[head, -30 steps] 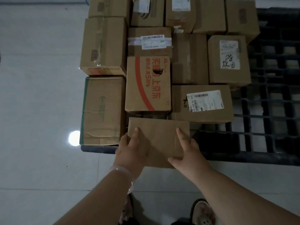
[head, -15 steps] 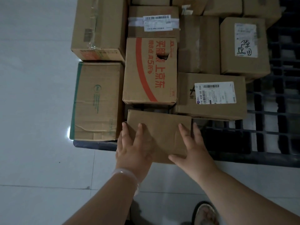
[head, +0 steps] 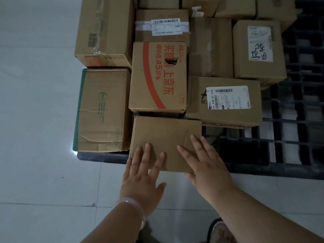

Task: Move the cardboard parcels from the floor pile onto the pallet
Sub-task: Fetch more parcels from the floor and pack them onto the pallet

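A plain brown parcel (head: 163, 135) lies flat at the near edge of the dark slatted pallet (head: 298, 165), its near side overhanging the rim. My left hand (head: 142, 176) hovers with fingers spread over the parcel's near left corner, a clear bangle on the wrist. My right hand (head: 206, 163) rests flat with fingers apart on its near right corner. Neither hand grips the parcel. Behind it stand a box with red print (head: 157, 78) and a box with a white barcode label (head: 224, 100).
Several more cardboard boxes fill the pallet's left and far part, among them a green-edged box (head: 103, 109) at the left corner. The pallet's right side shows bare slats. Pale floor tiles (head: 38, 120) lie to the left and near me. My shoe (head: 220, 232) is below.
The plain parcel has been pushed farther onto the pallet. Both hands have let go of its sides and drawn back toward me, fingers now spread flat.
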